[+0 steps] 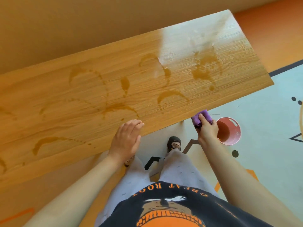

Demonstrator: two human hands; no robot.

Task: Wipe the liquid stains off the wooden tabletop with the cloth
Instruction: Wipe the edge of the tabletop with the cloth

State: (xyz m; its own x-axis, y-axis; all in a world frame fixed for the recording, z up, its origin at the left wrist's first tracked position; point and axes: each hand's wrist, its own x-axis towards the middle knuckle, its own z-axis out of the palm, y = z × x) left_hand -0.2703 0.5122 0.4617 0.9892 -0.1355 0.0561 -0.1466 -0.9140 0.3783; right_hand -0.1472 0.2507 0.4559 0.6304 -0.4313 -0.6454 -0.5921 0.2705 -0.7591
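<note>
Cloth bunched in right hand at counter edge, left hand flat, open; best sweep arcs of stains inward, overlapping.

The tabletop runs off the left edge (stains too); the right hand half-hides the cloth.

top: dark printed T-shirt | trousers: pale grey | footwear: dark slipper

Right hand grips purple cloth beside stained tabletop; left hand flat on its edge
</note>
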